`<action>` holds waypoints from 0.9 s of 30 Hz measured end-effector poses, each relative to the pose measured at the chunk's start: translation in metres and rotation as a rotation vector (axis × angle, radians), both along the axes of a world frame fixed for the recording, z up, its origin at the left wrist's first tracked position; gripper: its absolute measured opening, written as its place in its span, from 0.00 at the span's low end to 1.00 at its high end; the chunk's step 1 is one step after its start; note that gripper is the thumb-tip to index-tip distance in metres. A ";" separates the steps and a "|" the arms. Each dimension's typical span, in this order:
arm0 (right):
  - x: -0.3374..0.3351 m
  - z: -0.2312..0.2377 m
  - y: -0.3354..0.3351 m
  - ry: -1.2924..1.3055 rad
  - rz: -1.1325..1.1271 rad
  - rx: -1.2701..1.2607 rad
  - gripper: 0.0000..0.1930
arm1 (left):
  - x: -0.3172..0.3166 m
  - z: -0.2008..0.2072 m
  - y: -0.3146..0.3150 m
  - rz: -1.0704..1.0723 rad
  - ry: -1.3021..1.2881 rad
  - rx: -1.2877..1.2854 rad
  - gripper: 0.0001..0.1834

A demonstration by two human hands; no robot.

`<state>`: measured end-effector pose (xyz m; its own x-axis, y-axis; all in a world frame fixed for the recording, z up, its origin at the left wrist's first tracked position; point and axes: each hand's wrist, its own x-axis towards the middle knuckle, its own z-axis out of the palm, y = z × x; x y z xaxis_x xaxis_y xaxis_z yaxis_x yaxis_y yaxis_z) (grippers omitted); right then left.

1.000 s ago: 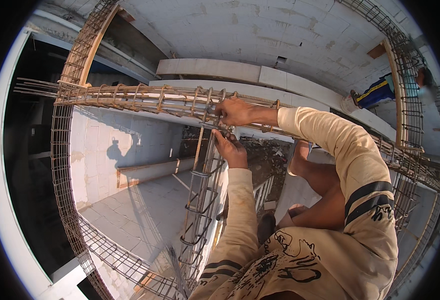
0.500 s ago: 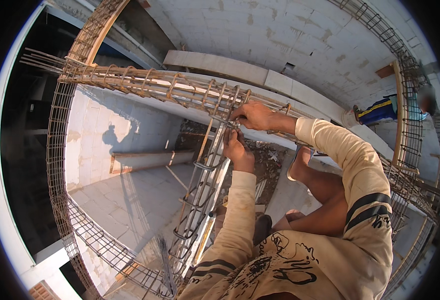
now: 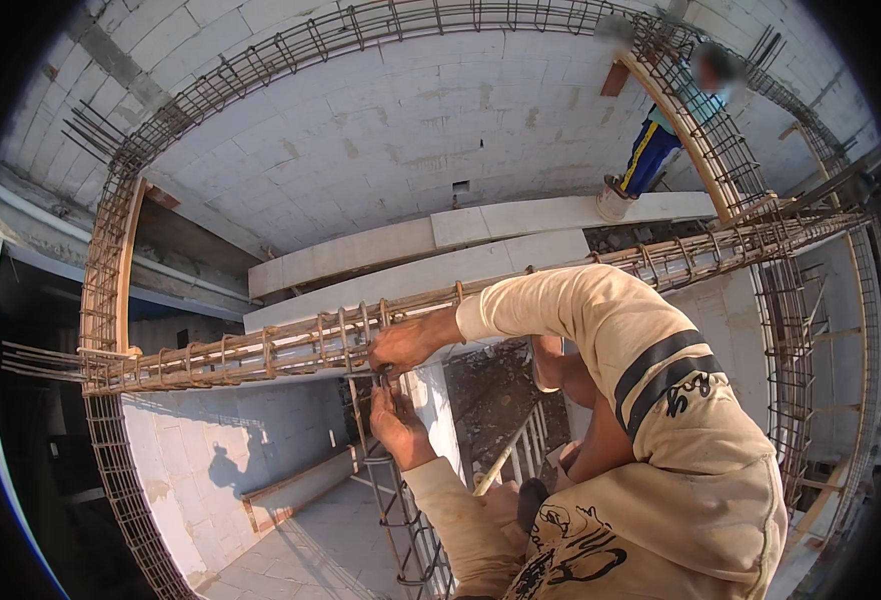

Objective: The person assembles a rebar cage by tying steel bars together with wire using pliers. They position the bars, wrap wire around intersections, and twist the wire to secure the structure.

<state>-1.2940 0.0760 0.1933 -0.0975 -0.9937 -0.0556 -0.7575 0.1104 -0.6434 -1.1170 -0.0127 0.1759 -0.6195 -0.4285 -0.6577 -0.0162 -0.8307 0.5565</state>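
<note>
A long rusty rebar cage (image 3: 237,352) with stirrups spans in front of me from left to right. A second rebar cage (image 3: 400,525) meets it at my hands and runs back toward me. My right hand (image 3: 415,340) is over the joint from the right side, fingers bent and closed against the bars. Just below, my left hand (image 3: 397,424) is raised to the same spot, fingertips pinched together close to the right hand's. What the fingertips hold is too small to make out; the fingers and bars partly hide it.
A person (image 3: 650,150) in blue trousers stands at the far right, beside a bucket (image 3: 614,206). Long pale slabs (image 3: 360,255) lie along the far block wall (image 3: 390,130). More rebar cages (image 3: 125,470) frame the space. A ladder-like frame (image 3: 522,445) stands below, near my legs.
The view has tilted up and swung right, so the hands appear lower and further left. Both hands stay at the rebar joint. The person at the far right is more fully visible.
</note>
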 end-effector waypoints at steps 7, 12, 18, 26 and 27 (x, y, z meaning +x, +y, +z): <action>0.023 -0.026 -0.007 -0.164 -0.389 -0.102 0.14 | -0.008 0.013 -0.024 -0.266 -0.280 -1.082 0.14; 0.036 -0.048 -0.018 -0.239 -0.639 -0.089 0.12 | -0.022 0.015 -0.040 -0.412 -0.486 -1.539 0.21; 0.045 -0.065 -0.028 -0.243 -0.853 -0.117 0.11 | -0.032 -0.012 -0.056 -0.563 -0.576 -1.495 0.32; 0.066 -0.050 -0.026 -0.652 -1.351 -0.024 0.19 | -0.040 -0.056 -0.041 -0.378 -0.353 -1.262 0.35; 0.068 -0.048 -0.023 -0.570 -1.312 -0.034 0.19 | -0.038 -0.056 -0.043 -0.400 -0.329 -1.207 0.36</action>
